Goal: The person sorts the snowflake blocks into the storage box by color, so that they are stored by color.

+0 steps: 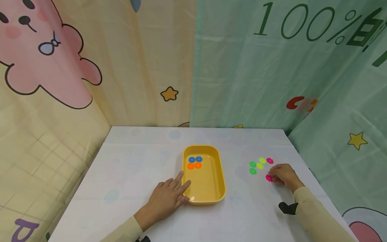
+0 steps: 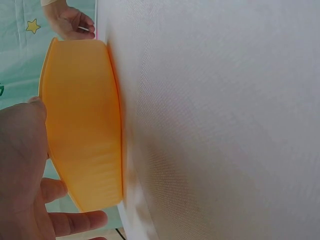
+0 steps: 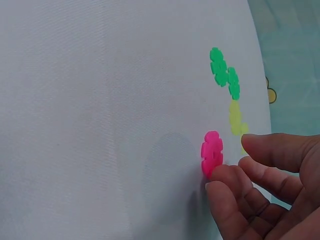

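left hand point(image 1: 164, 199): spread wide, fingers straight, fingertips resting on the left rim of the yellow tray point(image 1: 208, 188).
right hand point(image 1: 285, 176): held narrow, fingers bent, fingertips at the edge of the near pink piece point(image 1: 268, 178); whether they pinch it, i cannot tell.
tray and near pink piece: the tray is around the middle of the table point(image 1: 136, 158), long side running away from the person; the near pink piece is well apart from it, to the right.
head view only: the tray's inside, where two blue pieces point(image 1: 191, 159) sit just behind two orange pieces point(image 1: 190, 166) in the far left part; also the far pink piece point(image 1: 269, 161), beside the yellow pieces point(image 1: 259, 166).
left wrist view: the tray's outer wall from the side, its base down on the table; the wall hides what lies inside. past its end the right hand shows, with a sliver of pink at the fingertips.
right wrist view: the near pink piece close up, its flower edge notched; the right hand covers part of one yellow piece.
loose group: two green pieces point(image 1: 252, 164) at the left, the yellow ones just beside them, all near the right hand.
sleeves point(image 1: 317, 211): light beige, with a black object point(image 1: 288, 208) by the right wrist.
table surface: white, with faint pale round spots.
room: printed cloth behind and at the sides, with a pink bear point(image 1: 48, 70), an orange star point(image 1: 169, 94) and green "100%" lettering point(image 1: 264, 20).
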